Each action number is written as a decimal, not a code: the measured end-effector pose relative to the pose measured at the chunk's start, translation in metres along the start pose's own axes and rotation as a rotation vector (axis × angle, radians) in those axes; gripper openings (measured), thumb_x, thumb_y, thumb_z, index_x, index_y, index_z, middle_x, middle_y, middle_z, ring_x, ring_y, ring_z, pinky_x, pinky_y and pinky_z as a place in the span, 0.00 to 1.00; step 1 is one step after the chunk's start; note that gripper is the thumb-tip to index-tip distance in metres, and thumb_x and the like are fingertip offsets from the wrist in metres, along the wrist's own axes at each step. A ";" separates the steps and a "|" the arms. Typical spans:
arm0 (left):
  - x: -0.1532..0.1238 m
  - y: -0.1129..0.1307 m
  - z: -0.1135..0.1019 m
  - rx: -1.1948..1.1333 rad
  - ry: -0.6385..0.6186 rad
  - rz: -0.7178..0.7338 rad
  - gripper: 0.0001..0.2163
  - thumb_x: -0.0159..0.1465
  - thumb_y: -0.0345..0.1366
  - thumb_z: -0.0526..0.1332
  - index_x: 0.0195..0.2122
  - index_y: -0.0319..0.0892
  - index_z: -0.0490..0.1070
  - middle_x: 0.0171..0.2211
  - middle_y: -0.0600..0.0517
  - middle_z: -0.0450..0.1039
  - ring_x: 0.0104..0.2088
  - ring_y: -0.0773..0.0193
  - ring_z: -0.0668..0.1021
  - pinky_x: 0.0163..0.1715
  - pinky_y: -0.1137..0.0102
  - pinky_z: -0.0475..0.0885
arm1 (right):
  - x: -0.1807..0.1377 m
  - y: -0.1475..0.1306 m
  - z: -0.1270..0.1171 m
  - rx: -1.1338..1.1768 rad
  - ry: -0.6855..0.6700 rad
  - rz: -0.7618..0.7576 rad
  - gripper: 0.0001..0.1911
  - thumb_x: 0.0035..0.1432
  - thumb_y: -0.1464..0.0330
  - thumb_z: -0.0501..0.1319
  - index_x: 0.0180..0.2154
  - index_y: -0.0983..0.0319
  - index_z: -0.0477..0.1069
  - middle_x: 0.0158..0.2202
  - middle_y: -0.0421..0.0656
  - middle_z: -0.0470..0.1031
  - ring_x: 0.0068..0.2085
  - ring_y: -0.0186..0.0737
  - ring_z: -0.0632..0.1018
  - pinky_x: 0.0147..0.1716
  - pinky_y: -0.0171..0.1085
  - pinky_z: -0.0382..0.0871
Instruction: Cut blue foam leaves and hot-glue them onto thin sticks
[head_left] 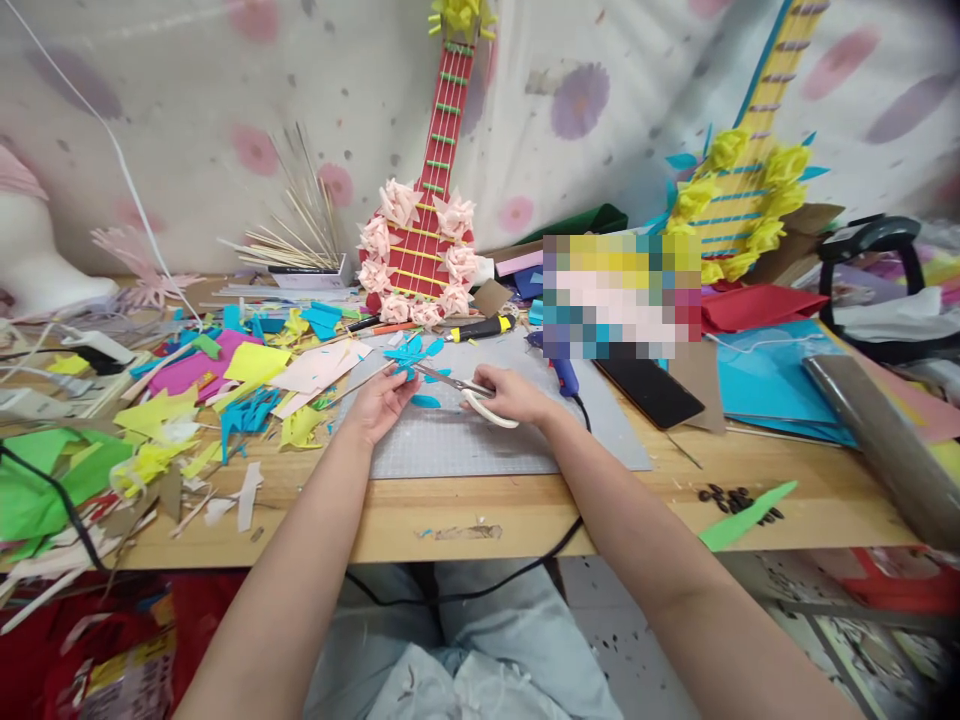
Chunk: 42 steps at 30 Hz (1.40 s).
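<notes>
My left hand (379,402) pinches a blue paper flower shape (410,355) above the grey cutting mat (480,450). My right hand (510,393) grips white-handled scissors (469,392), their blades pointing left into the blue paper. A small blue offcut (425,401) lies on the mat just below the blades. Both forearms reach in from the near edge of the wooden table (465,515).
A red paper guitar with pink flowers (421,240) stands behind the mat, a yellow-flowered one (742,200) at the right. Coloured paper scraps (225,390) cover the left. A black phone (649,390), blue glue gun (564,377), yellow-black cutter (480,328), grey roll (881,445) and green strip (746,516) lie around.
</notes>
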<state>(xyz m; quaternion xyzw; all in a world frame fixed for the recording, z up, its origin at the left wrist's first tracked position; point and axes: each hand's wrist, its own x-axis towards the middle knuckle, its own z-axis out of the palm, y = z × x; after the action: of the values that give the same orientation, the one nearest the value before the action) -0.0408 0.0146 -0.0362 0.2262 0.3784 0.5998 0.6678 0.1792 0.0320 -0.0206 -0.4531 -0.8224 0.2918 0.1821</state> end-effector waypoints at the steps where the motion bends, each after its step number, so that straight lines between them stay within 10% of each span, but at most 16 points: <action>1: 0.000 0.000 0.000 0.015 -0.011 -0.004 0.06 0.53 0.21 0.57 0.28 0.36 0.68 0.25 0.52 0.73 0.29 0.70 0.76 0.35 0.74 0.73 | 0.000 0.001 -0.001 0.048 -0.045 0.013 0.20 0.43 0.52 0.60 0.27 0.61 0.61 0.24 0.38 0.68 0.26 0.32 0.67 0.24 0.31 0.55; 16: 0.003 0.004 -0.005 -0.064 -0.030 0.053 0.06 0.52 0.23 0.59 0.29 0.39 0.67 0.28 0.53 0.72 0.33 0.70 0.76 0.39 0.74 0.71 | 0.028 -0.007 -0.031 0.388 -0.496 0.079 0.19 0.46 0.54 0.61 0.30 0.62 0.60 0.21 0.34 0.62 0.20 0.25 0.61 0.19 0.28 0.54; 42: 0.007 -0.003 0.003 -0.149 0.172 0.046 0.07 0.53 0.20 0.57 0.22 0.36 0.66 0.21 0.55 0.69 0.25 0.76 0.73 0.32 0.80 0.72 | 0.033 -0.007 -0.030 0.365 -0.530 0.165 0.24 0.43 0.51 0.62 0.26 0.61 0.55 0.19 0.34 0.63 0.17 0.24 0.62 0.15 0.27 0.51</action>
<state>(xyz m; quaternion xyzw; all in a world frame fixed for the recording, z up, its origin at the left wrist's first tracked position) -0.0362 0.0209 -0.0384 0.1322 0.3834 0.6586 0.6338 0.1742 0.0665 0.0080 -0.3863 -0.7359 0.5558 0.0160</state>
